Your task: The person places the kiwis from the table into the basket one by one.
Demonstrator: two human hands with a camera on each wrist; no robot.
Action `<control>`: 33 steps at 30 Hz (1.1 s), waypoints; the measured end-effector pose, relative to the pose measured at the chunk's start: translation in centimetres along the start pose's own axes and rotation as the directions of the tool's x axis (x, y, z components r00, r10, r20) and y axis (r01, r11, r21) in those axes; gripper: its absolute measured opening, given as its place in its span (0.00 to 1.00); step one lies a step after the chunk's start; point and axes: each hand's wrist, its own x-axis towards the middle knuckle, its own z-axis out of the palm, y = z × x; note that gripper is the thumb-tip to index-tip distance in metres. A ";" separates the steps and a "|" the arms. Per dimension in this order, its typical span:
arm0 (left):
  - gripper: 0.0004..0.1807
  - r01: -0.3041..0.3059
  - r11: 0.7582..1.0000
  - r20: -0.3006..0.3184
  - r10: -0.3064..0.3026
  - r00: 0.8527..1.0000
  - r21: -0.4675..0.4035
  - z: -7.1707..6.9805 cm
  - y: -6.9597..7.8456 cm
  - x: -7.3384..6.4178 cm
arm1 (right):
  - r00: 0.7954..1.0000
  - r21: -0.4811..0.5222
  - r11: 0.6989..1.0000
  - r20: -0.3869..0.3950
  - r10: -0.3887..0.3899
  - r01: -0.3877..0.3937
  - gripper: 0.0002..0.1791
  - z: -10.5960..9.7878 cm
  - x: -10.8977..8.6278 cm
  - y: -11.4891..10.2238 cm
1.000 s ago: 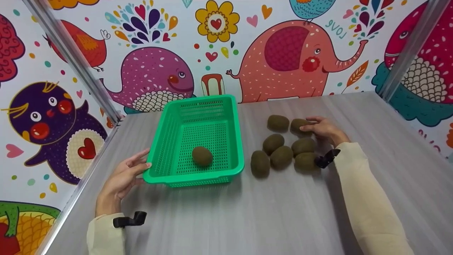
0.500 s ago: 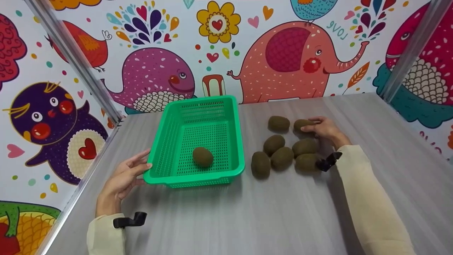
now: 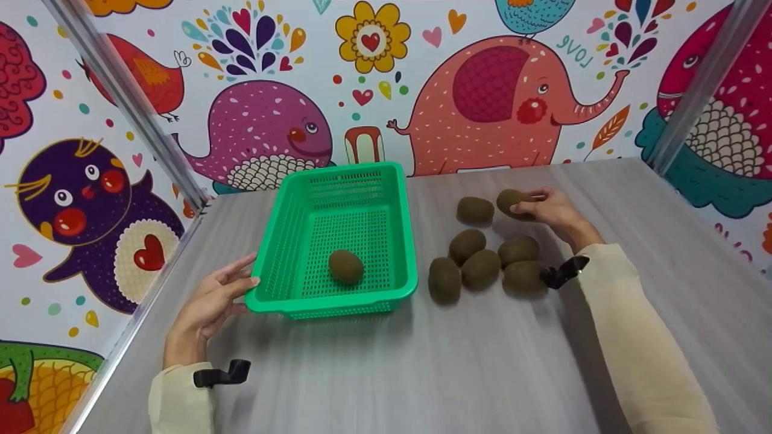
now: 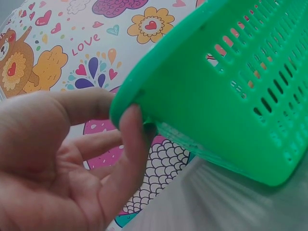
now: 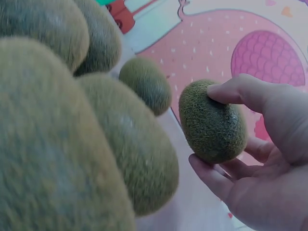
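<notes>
A brown fuzzy kiwi point(image 3: 512, 202) is pinched between thumb and fingers of my right hand point(image 3: 555, 215); the right wrist view shows this kiwi point(image 5: 211, 120) raised off the table. Several more kiwis point(image 3: 480, 269) lie grouped on the table just nearer to me, and one kiwi point(image 3: 474, 210) sits to its left. My left hand point(image 3: 208, 304) pinches the near left corner of a green plastic basket point(image 3: 410, 253), with the thumb on the rim point(image 4: 126, 96) in the left wrist view. Inside the basket, one kiwi point(image 3: 345, 267) rests toward the near end.
The grey wood-grain table point(image 3: 362, 374) runs back to a wall point(image 3: 374, 96) printed with cartoon animals. Metal posts point(image 3: 132, 108) stand at the left and right corners. A black wrist mount point(image 3: 564, 272) on the right sleeve hangs close over the nearest kiwis.
The right hand has lifted its kiwi from the table, moving it slightly up and away from the group. The left hand and basket have stayed in place.
</notes>
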 end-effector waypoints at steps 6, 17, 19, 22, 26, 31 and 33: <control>0.38 -0.006 1.000 -0.005 0.006 1.000 0.006 0.1 0.0 0.1 | 0.999 0.027 1.000 0.037 -0.017 0.016 0.43 0.7 -0.8 -1.4; 0.39 0.002 1.000 -0.012 -0.002 1.000 0.007 0.1 0.0 0.1 | 0.994 0.265 0.964 0.111 -0.014 -0.016 0.45 1.6 -1.8 -4.2; 0.39 0.002 1.000 -0.013 -0.002 1.000 0.004 0.1 0.0 0.1 | 0.992 0.284 0.959 0.124 -0.017 -0.019 0.43 1.8 -2.0 -4.7; 0.39 0.004 1.000 -0.010 -0.004 1.000 -0.004 0.0 0.0 0.1 | 0.990 0.306 0.952 0.138 -0.018 -0.025 0.41 2.2 -2.2 -5.3; 0.39 0.004 1.000 -0.006 -0.004 1.000 -0.007 0.0 -0.1 0.0 | 0.985 0.344 0.938 0.168 -0.024 -0.036 0.37 2.7 -2.5 -6.1; 0.38 -0.002 1.000 -0.001 0.002 1.000 0.007 0.1 -0.1 0.0 | 0.982 0.352 0.936 0.183 -0.050 -0.018 0.31 3.5 -3.0 -7.2; 0.38 -0.002 1.000 0.001 0.002 1.000 0.011 0.1 -0.1 0.0 | 0.983 0.354 0.935 0.176 -0.059 -0.007 0.33 3.9 -3.2 -7.6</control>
